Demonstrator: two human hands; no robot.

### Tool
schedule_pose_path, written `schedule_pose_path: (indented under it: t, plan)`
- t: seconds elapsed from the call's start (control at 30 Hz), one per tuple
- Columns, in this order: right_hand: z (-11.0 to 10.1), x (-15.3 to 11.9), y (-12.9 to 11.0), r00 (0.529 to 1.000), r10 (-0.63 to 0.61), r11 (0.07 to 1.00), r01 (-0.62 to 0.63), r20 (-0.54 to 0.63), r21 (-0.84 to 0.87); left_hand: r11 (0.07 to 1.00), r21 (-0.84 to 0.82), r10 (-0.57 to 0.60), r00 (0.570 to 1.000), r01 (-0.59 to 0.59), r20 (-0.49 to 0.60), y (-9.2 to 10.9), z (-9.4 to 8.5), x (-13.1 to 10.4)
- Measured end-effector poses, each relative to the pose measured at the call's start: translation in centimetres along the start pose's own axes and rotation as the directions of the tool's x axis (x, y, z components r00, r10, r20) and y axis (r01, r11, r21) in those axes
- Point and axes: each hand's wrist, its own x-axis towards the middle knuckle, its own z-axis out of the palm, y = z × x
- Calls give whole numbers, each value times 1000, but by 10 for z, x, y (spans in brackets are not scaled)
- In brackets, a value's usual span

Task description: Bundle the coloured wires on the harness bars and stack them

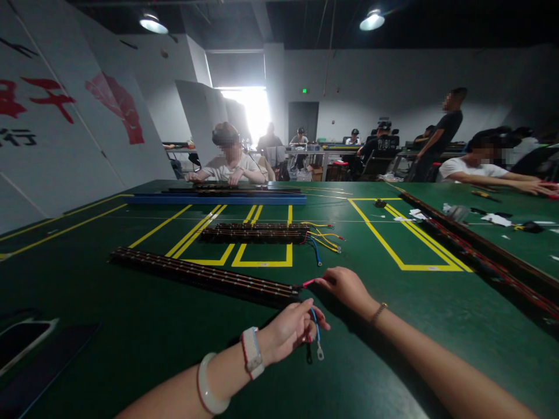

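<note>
A long dark bar assembly [209,276] with copper-coloured strips lies on the green table, its wired end towards my hands. My right hand [349,289] pinches a red wire [309,283] at that end. Just below, my left hand [290,331] has its fingers curled round a blue wire [318,333], whose ring terminal [320,352] hangs beneath. Beside that terminal dangles a dark one [310,354]; how the fingers touch its wire is hidden. Farther back lies a shorter similar assembly [257,233] with yellow wires [327,240] and blue wires [315,250] ending in ring terminals.
Yellow tape outlines [262,265] mark the table. Across it, a person [231,160] works behind a blue rail [218,199]. Long bars with red wires [480,262] run along the right, near scraps of white paper [495,220]. A dark flat object [52,366] lies at lower left.
</note>
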Motion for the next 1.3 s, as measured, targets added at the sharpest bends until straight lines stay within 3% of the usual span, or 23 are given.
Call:
schedule_pose_path:
  t: [0.23,0.33,0.43,0.63,0.83,1.0,1.13,1.3]
  plan:
    - [20,-2,13,999,23,961,-13,-31,275,997,24,-79,997,79,-19,6,3,-5]
    - [20,-2,14,998,15,947,5,-60,322,982,140,-128,992,124,20,11,1,-10]
    - [18,-3,13,997,17,943,8,-70,333,945,316,-100,994,84,34,15,0,-13]
    - [13,-5,11,991,14,952,27,-130,305,802,595,-75,997,56,7,28,0,-17]
    - [14,-6,12,980,-2,954,61,-197,293,563,827,-19,1000,8,3,39,-1,-22]
    - [18,-4,14,991,-1,955,40,-130,295,419,907,45,997,32,-56,37,4,-24]
    - [19,-2,15,998,10,942,10,-59,334,438,896,37,995,68,-93,33,7,-22]
    - [19,-5,13,997,-44,938,64,-65,340,621,783,-20,999,33,-26,22,-2,-9]
